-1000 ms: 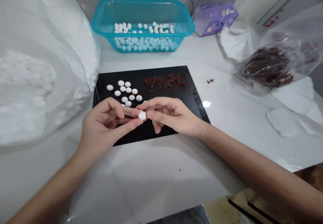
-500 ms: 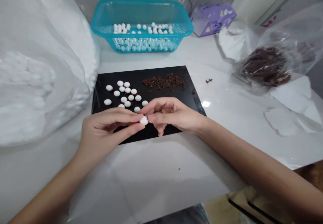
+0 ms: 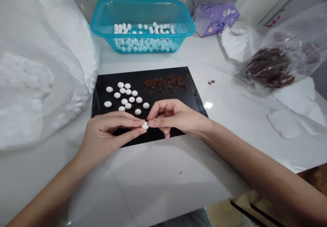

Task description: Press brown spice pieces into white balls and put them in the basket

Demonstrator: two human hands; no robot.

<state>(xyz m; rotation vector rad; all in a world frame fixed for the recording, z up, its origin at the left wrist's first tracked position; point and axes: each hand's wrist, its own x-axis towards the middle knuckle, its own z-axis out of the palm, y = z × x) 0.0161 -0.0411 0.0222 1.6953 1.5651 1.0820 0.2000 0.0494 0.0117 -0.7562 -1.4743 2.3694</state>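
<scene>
My left hand [image 3: 114, 129] pinches a small white ball [image 3: 145, 125] between thumb and fingertips, above the near edge of a black board [image 3: 168, 102]. Thumb and index finger of my right hand [image 3: 173, 118] are closed together at the ball's right side. Whatever they grip is mostly hidden; a tiny dark spot shows there. Several white balls [image 3: 128, 92] lie on the board's left half, with brown bits showing under some of them. Small brown star-shaped pieces [image 3: 166, 82] are heaped toward the board's far right.
Behind the board stands a turquoise basket [image 3: 143, 34] holding more white balls. A big white bag [image 3: 46, 66] bulges at the left. To the right are a purple tissue box [image 3: 217, 19], a clear bag of brown pieces [image 3: 270, 66] and one loose brown piece [image 3: 211, 82].
My right index finger has drawn back slightly and now meets the thumb at the ball's right side. The held ball sits a touch lower. My left hand keeps its pinch.
</scene>
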